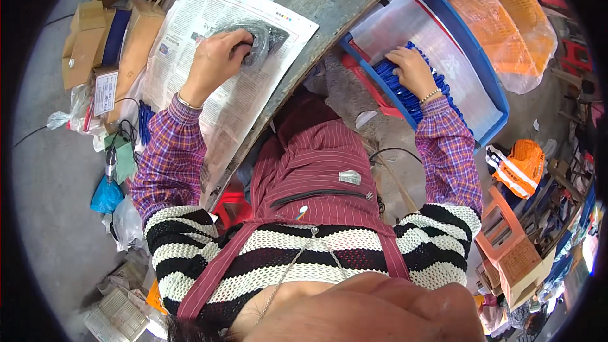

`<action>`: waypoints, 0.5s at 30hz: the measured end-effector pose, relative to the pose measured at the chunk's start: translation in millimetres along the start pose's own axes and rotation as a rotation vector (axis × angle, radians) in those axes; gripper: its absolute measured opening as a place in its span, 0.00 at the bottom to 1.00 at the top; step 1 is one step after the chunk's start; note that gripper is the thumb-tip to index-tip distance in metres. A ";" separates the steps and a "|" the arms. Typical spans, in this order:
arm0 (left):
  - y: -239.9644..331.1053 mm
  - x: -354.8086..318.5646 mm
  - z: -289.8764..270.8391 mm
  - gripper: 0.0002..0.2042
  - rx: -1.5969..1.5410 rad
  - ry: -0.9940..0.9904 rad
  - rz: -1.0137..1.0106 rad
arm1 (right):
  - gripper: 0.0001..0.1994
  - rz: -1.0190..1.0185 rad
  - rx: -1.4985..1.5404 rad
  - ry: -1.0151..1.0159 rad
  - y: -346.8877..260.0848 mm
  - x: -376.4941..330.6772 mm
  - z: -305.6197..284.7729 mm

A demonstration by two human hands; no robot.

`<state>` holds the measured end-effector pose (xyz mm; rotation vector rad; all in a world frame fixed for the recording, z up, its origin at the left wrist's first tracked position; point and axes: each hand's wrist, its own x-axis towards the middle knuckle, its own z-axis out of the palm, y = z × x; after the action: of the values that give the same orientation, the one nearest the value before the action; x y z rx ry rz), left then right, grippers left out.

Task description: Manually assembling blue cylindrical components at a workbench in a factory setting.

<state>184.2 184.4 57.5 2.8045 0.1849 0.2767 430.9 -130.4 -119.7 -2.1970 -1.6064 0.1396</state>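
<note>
On the newspaper (174,79) lies a crumpled heap of clear plastic (256,60). My left hand (218,60) rests over its left side, fingers curled and thumb bent in, closed on the plastic. To the right, a blue bin (497,128) lined with pale sheeting holds a pile of thin, shiny blue pieces (405,98); their exact kind is too small to tell. My right hand (413,71) reaches into this pile with bent fingers, the fingertips down at the pieces. What lies between those fingers is hidden.
The worn workbench (316,3) carries the newspaper, and cardboard boxes (82,44) stand at its left. A red stool (370,85) is under the bin. Beyond the bin are orange crates (487,16) wrapped in plastic. An orange-and-white bag (519,168) lies at the right.
</note>
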 end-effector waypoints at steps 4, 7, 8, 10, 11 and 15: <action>7.6 5.5 8.0 0.05 -0.033 0.019 -0.029 | 0.12 -0.076 0.014 0.029 12.8 0.7 -3.4; -2.9 4.1 6.5 0.05 0.001 0.046 -0.005 | 0.08 -0.106 0.042 0.022 12.4 17.0 3.7; 1.2 5.8 7.0 0.05 -0.009 0.046 0.011 | 0.07 -0.109 0.063 0.027 15.3 18.2 2.2; 6.9 9.2 7.0 0.05 -0.041 0.040 -0.010 | 0.05 -0.107 0.088 0.055 20.0 17.3 1.8; 7.0 10.9 8.6 0.05 -0.062 0.056 -0.001 | 0.05 -0.095 0.080 0.059 21.8 15.3 3.0; 12.4 9.6 0.3 0.04 -0.071 0.049 -0.048 | 0.03 -0.166 0.083 0.110 19.9 17.4 7.1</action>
<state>194.7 174.2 62.8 2.7211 0.2482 0.3340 452.1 -117.2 -131.0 -1.9648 -1.6810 0.0357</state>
